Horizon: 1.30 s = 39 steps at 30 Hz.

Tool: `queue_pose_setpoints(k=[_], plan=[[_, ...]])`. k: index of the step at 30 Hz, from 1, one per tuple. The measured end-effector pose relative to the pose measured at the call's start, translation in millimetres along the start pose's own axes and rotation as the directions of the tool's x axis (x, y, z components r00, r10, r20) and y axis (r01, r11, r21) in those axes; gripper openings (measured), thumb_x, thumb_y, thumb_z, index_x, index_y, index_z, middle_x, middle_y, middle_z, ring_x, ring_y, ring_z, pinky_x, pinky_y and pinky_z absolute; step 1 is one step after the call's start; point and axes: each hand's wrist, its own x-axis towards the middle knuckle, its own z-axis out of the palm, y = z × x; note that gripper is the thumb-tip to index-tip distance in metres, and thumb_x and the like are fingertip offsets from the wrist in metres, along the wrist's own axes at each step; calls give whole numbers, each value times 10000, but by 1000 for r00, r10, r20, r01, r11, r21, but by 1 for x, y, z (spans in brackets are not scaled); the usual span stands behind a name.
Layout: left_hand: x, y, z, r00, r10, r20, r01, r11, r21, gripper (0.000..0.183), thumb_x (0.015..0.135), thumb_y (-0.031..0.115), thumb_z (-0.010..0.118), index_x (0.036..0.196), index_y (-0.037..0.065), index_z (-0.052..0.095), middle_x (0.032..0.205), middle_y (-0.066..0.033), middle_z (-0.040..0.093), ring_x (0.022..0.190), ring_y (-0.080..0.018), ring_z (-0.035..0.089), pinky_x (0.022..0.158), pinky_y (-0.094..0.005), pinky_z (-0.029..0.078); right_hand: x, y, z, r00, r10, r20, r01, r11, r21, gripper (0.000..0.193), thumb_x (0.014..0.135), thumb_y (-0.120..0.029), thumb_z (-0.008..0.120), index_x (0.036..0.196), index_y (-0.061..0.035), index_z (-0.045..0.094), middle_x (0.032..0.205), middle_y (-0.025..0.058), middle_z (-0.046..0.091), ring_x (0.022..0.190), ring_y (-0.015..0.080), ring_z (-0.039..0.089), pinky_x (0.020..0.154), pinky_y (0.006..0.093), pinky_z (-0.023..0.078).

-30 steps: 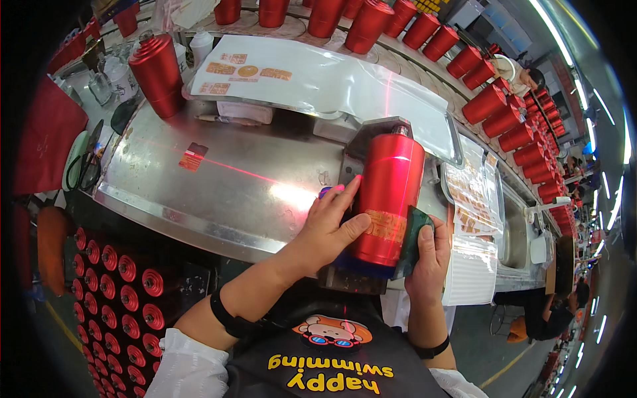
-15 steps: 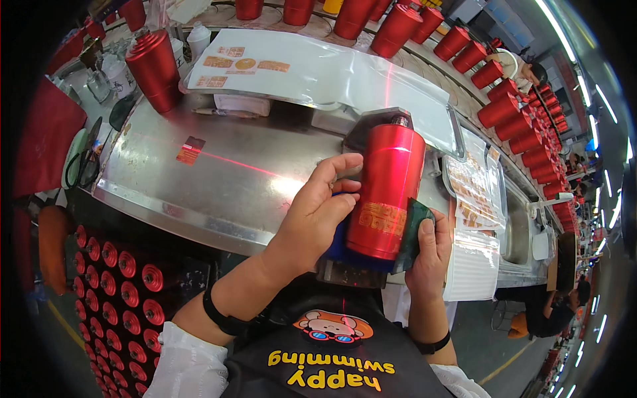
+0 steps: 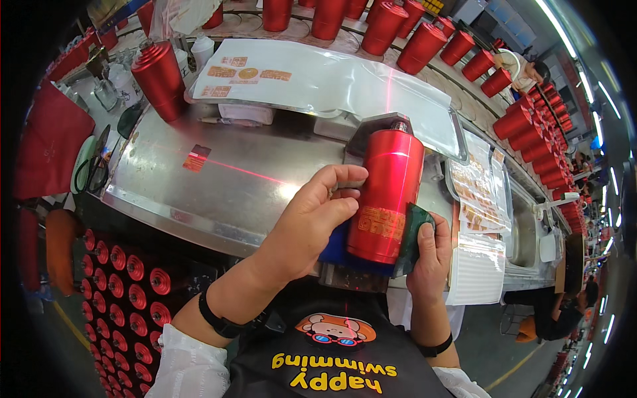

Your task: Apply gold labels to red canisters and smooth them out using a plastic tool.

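Observation:
A glossy red metallic bottle (image 3: 388, 182) with a gold printed band near its base lies in front of me, its neck pointing away, against a dark angular holder (image 3: 358, 142). My left hand (image 3: 325, 209) is at its left side, fingers curled and the fingertips and thumb against the bottle. In my right hand (image 3: 431, 249), a dark green flexible sheet (image 3: 415, 232) is pinched between thumb and fingers, its edge against the bottle's lower right side. Blue material (image 3: 337, 244) shows under the bottle. A red laser line crosses the bottle.
A metal worktop (image 3: 232, 192) carries a small red-and-gold label (image 3: 197, 158) and a standing red bottle (image 3: 159, 83). A white sheet with gold decals (image 3: 332, 76) lies on a tray behind. Several red bottles stand beyond on a curving line. A sink (image 3: 524, 239) is at right.
The view has shifted slightly, and the red bottles on the far line have moved to the right. Both hands keep nearly the same places at the bottle.

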Motion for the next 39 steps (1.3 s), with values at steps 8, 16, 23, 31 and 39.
queue_pose_setpoints(k=[8, 16, 23, 31, 39], plan=[[-3, 4, -2, 997, -67, 34, 71, 985, -158, 389, 945, 98, 523, 1328, 38, 488, 1306, -59, 502, 1167, -153, 485, 1028, -360, 412, 1, 1, -1, 1000, 16, -1, -16, 1000, 16, 250, 1025, -161, 525, 1210, 1, 483, 1050, 39, 593, 923, 78, 553, 836, 227, 472], [-4, -2, -2, 999, -29, 13, 30, 995, -92, 377, 949, 129, 551, 1312, 45, 497, 1294, -62, 509, 1164, -162, 497, 1015, -367, 423, 0, 4, -4, 1000, 6, 14, -6, 1000, 18, 230, 1038, -162, 489, 1220, -23, 497, 1051, 35, 622, 909, 71, 588, 817, 225, 493], [-5, -1, -4, 997, -70, 15, 71, 979, -190, 388, 937, 140, 578, 1301, 37, 493, 1290, -74, 510, 1129, -167, 531, 932, -339, 489, 1, 7, -6, 1000, -6, 29, 5, 1000, 11, 228, 1037, -170, 492, 1206, -19, 500, 1050, 38, 624, 919, 74, 589, 825, 229, 493], [-5, -18, -1, 992, -83, -98, 103, 969, 225, 286, 889, 102, 661, 1130, 26, 529, 1072, -55, 544, 970, -117, 560, 719, -262, 502, 1, 6, -5, 1000, 4, 14, -4, 999, 36, 256, 1021, -175, 544, 1200, 2, 498, 1014, 25, 605, 883, 57, 545, 794, 205, 467], [1, -37, -1, 956, 289, -38, -205, 760, 617, 183, 904, 190, 667, 863, 21, 608, 991, -89, 500, 865, -155, 504, 767, -293, 447, -1, 0, -8, 1000, -12, 14, 12, 1000, 8, 280, 1012, -180, 561, 1210, 10, 507, 1042, 41, 615, 904, 73, 557, 815, 226, 473]])
